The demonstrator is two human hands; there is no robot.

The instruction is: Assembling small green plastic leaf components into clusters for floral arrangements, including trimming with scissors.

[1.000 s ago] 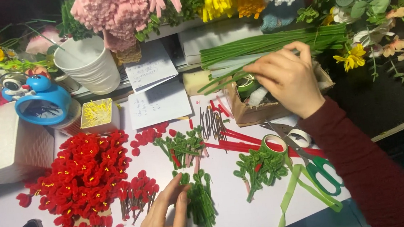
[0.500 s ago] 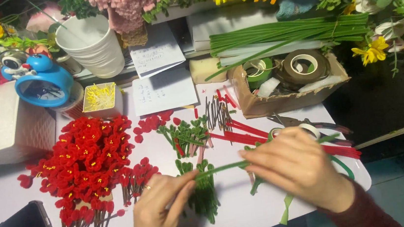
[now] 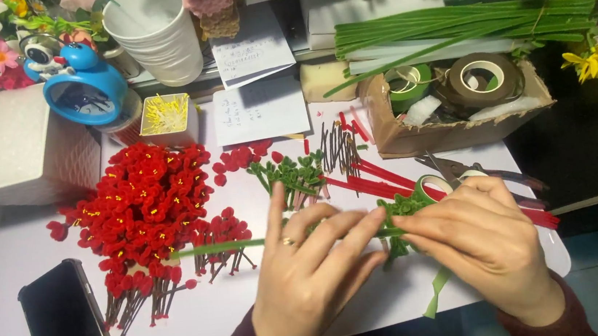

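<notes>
Left hand (image 3: pixel 315 261): pinches green stem (image 3: pixel 219 248)
Right hand (image 3: pixel 484 234): grips leaf sprig (image 3: pixel 402 209) on stem
Red flowers (image 3: pixel 145 197): ten o'clock from hands, on tabletop (image 3: pixel 211 322)

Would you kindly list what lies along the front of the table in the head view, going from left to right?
Black phone → pile of red flowers → left hand holding a green stem → right hand on the same stem.

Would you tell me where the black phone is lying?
In the head view, the black phone lies at the table's near-left corner, beside the red flowers.
</notes>
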